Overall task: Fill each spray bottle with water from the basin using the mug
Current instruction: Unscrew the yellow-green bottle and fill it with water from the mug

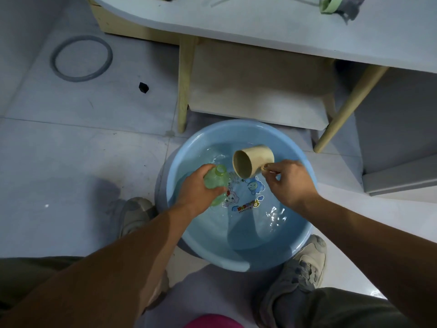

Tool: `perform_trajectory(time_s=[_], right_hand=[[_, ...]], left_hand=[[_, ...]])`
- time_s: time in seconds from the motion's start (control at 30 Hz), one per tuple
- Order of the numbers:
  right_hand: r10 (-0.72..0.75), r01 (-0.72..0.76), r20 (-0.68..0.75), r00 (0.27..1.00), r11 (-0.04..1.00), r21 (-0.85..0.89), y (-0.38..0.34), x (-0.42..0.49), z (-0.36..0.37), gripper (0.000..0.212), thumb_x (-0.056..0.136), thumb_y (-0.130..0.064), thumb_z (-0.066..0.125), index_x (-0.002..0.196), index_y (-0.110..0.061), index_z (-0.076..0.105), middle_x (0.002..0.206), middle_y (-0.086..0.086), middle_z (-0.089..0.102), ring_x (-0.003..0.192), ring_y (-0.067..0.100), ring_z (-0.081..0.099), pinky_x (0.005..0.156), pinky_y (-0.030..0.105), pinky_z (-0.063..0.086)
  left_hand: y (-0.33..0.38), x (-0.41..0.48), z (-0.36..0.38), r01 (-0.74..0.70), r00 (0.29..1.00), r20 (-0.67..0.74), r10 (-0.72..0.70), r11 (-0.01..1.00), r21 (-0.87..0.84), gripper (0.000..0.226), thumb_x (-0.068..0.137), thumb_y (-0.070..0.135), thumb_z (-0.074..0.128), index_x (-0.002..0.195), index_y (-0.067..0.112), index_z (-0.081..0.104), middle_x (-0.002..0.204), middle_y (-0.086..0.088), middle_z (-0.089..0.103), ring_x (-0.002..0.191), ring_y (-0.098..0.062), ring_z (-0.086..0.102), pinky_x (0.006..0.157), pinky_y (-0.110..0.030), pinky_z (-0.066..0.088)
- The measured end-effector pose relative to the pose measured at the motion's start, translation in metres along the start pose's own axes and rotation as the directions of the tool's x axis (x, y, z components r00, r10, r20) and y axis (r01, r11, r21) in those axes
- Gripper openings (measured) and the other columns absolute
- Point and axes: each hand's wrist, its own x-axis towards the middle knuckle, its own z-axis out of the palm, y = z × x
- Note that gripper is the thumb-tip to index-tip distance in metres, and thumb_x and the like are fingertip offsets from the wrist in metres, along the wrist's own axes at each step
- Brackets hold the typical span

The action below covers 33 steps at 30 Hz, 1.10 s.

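The blue basin (298,235) sits on the floor between the person's feet, holding shallow water (260,223), and both hands work over its far half. The right hand (288,183) comes in from the basin's right rim and pinches the handle of the beige mug (255,162). The mug is tipped almost onto its side, base toward the far-right rim and open end facing the basin's left side. The left hand (198,188) reaches in over the left rim with its fingers wrapped round the body of the green spray bottle (216,179), which has no spray head on it. The bottle's long axis slants from the near-left of the basin up toward its centre, so the bottle mouth (221,170) looks toward the mug. The mug's lowest lip hangs just to the right of that mouth, near but apart. I cannot tell whether water is entering the neck. I judge the pour turns on bringing lip and neck into line above the basin.
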Motion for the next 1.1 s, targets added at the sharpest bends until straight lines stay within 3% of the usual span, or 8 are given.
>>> perform_trajectory(time_s=[0.2,0.43,0.73,0.87,0.93,1.03,1.1], right_hand=[[0.104,-0.079,0.102,0.989,0.971,-0.226,0.011,-0.002,0.012,0.028,0.098,-0.029,0.049,0.101,-0.017,0.074,0.098,0.012,0.07,0.097,0.035,0.051,0.086,0.035,0.035],[0.133,-0.082,0.175,0.975,0.959,-0.27,0.013,0.004,0.021,0.026,0.097,-0.034,0.05,0.102,-0.018,0.071,0.099,0.008,0.069,0.104,0.033,0.045,0.084,0.037,0.047],[0.168,-0.112,0.204,0.964,0.959,-0.262,0.007,0.003,0.026,0.026,0.097,-0.029,0.048,0.104,-0.016,0.07,0.096,0.011,0.065,0.107,0.033,0.045,0.08,0.034,0.045],[0.2,-0.171,0.195,0.96,0.973,-0.157,0.006,0.003,0.024,0.026,0.096,-0.028,0.05,0.096,-0.018,0.073,0.087,0.013,0.068,0.097,0.034,0.052,0.074,0.032,0.046],[0.249,-0.248,0.209,0.946,0.968,-0.031,0.005,0.006,0.019,0.026,0.096,-0.031,0.052,0.087,-0.019,0.073,0.075,0.008,0.065,0.08,0.03,0.057,0.063,0.028,0.045],[0.319,-0.363,0.235,0.918,0.915,0.178,0.004,0.009,0.009,0.029,0.094,-0.039,0.06,0.077,-0.019,0.072,0.064,0.0,0.059,0.057,0.016,0.051,0.05,0.022,0.039],[0.351,-0.412,0.239,0.905,0.861,0.298,0.005,0.01,0.003,0.027,0.091,-0.04,0.065,0.076,-0.019,0.074,0.068,0.001,0.064,0.055,0.013,0.049,0.048,0.02,0.04]], left_hand=[[-0.001,0.0,0.0,-0.006,1.0,-0.007,0.006,1.0,0.014,0.065,0.076,0.029,0.09,0.134,0.026,0.062,0.12,0.008,0.069,0.111,-0.013,0.063,0.099,-0.028,0.051],[-0.003,0.001,0.0,-0.011,1.0,-0.005,0.011,1.0,0.017,0.064,0.077,0.029,0.09,0.135,0.029,0.061,0.123,0.011,0.067,0.115,-0.013,0.061,0.103,-0.032,0.051],[0.001,0.002,0.0,-0.01,1.0,0.01,0.01,1.0,0.007,0.066,0.079,0.029,0.089,0.137,0.029,0.059,0.124,0.011,0.066,0.114,-0.01,0.059,0.096,-0.023,0.046],[0.001,0.002,0.0,-0.013,1.0,0.007,0.012,1.0,0.009,0.065,0.077,0.028,0.09,0.135,0.028,0.06,0.124,0.009,0.067,0.115,-0.012,0.061,0.098,-0.024,0.048],[0.001,0.002,0.0,-0.01,1.0,0.002,0.01,1.0,0.008,0.065,0.077,0.028,0.09,0.135,0.027,0.06,0.122,0.01,0.067,0.113,-0.012,0.061,0.096,-0.024,0.047],[0.0,0.0,-0.001,-0.008,1.0,0.004,0.008,1.0,0.006,0.062,0.078,0.027,0.089,0.133,0.027,0.061,0.118,0.011,0.066,0.109,-0.011,0.06,0.091,-0.022,0.046],[0.0,0.0,-0.001,-0.008,1.0,0.003,0.008,1.0,0.004,0.061,0.078,0.025,0.089,0.132,0.027,0.061,0.118,0.01,0.067,0.11,-0.013,0.061,0.092,-0.023,0.046]])
